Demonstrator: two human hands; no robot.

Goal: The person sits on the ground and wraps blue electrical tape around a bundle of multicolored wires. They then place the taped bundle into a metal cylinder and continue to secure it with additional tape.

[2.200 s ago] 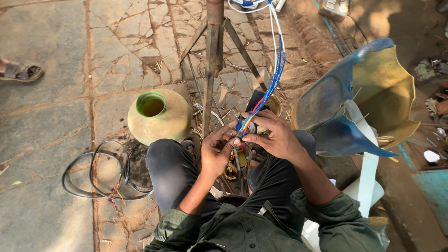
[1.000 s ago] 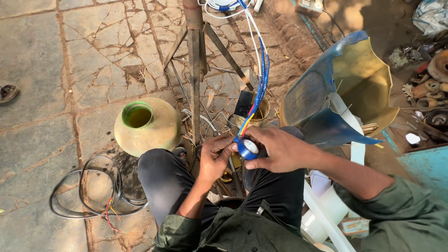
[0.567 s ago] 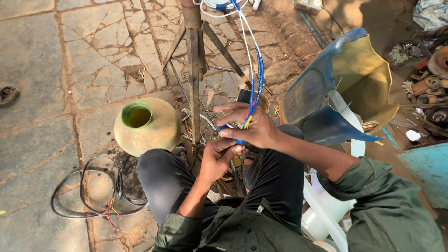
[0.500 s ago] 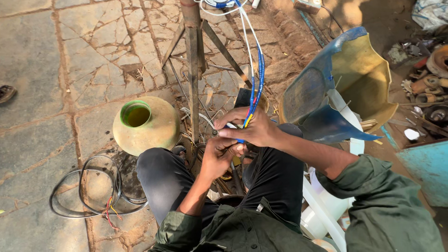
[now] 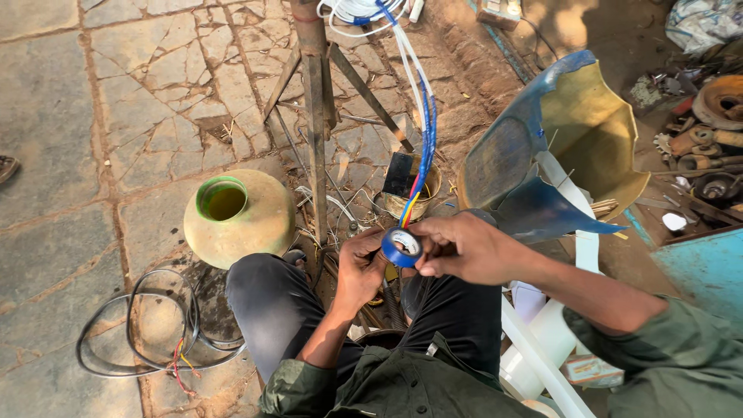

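A round roll of blue plastic insulating tape (image 5: 401, 247) sits between the two hands, in front of the person's knees and just near of the bundle of thin blue, white, red and yellow wires (image 5: 422, 131). That bundle runs in a long line from the far top of the view, beside the rusty metal tripod stand (image 5: 313, 101), down to the roll, so its long axis points almost straight away from the person. The roll's open face is turned up toward the camera.

The right hand (image 5: 464, 248) is closed on the roll's right edge, thumb and fingers pinching it. The left hand (image 5: 360, 267) is curled against the roll's left side, fingers narrow; it appears to pinch the wire end or a tape tail there, but the roll hides that spot. Both hands are equally near; the wires meet the roll on its far side.

To the left on the cracked stone paving (image 5: 93, 139) stands a round yellow-green clay pot (image 5: 236, 217), with a loop of black cable (image 5: 147, 333) nearer. At the right, a bent blue and yellow sheet-metal shell (image 5: 573, 147) rests over white plastic pieces (image 5: 542, 333), partly cut off by the sleeve.
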